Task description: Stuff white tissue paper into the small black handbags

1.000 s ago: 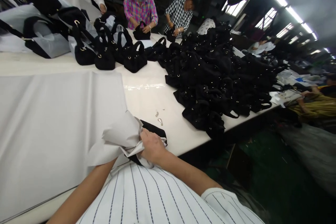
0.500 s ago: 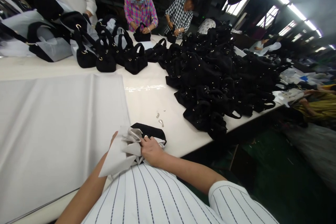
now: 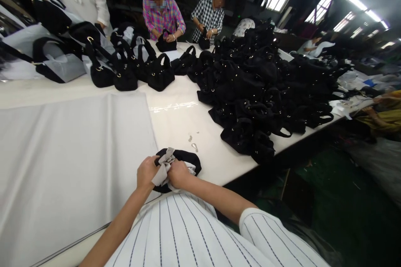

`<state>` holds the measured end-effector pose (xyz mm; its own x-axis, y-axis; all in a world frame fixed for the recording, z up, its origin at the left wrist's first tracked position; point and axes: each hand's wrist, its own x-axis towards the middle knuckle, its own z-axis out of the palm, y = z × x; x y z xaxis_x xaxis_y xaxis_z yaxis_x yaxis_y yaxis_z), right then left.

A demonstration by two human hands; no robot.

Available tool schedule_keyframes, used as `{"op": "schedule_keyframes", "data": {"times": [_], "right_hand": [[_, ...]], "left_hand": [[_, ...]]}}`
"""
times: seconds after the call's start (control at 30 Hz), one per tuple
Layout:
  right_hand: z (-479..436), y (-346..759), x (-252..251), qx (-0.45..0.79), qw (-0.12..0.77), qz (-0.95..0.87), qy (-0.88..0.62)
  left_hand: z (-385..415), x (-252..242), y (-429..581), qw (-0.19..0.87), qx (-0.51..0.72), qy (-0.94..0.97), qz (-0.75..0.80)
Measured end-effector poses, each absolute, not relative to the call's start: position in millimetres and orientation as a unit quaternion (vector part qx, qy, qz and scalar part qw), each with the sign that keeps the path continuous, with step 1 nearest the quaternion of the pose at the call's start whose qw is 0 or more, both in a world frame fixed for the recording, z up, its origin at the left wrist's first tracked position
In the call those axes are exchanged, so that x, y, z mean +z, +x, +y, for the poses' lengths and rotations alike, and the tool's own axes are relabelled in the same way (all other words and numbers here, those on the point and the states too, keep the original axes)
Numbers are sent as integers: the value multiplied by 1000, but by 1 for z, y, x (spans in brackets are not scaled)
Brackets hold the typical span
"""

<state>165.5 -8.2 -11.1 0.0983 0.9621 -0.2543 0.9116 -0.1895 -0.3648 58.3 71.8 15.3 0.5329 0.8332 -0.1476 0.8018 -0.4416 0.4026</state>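
A black handbag (image 3: 191,156) lies at the table's front edge, close to my body, its mouth facing up. Crumpled grey-white paper (image 3: 163,171) sticks out of the opening. My left hand (image 3: 147,172) grips the bag's left rim, fingers curled over the black fabric. Pressed into the mouth, my right hand (image 3: 179,174) is closed on the paper; its fingertips are hidden in the folds.
Large grey-white sheets (image 3: 75,162) cover the table's left side. A heap of black handbags (image 3: 250,79) fills the right. Stuffed bags (image 3: 161,76) stand at the back. Small clear scraps (image 3: 194,147) lie beyond my hands. Three co-workers (image 3: 164,14) stand across the table.
The paper, spread out over my left forearm before, is now bunched and mostly inside the bag. My left hand has come into view on the bag's rim.
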Motion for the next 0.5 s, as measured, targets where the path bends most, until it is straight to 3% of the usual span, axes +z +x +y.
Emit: {"op": "schedule_keyframes", "data": {"times": [0.17,0.27,0.37,0.5], "right_hand": [[-43,163,2,67,140,-714,-683],[-44,155,-4,15,139,-752,-644],[-36,158,-13,36,119,-763,-634],[-17,168,-23,156,109,-717,-671]], "left_hand": [[73,-2,36,231,65,814,529],[74,-2,34,256,57,837,481],[75,5,43,245,59,851,460],[68,19,61,182,54,869,457]]}}
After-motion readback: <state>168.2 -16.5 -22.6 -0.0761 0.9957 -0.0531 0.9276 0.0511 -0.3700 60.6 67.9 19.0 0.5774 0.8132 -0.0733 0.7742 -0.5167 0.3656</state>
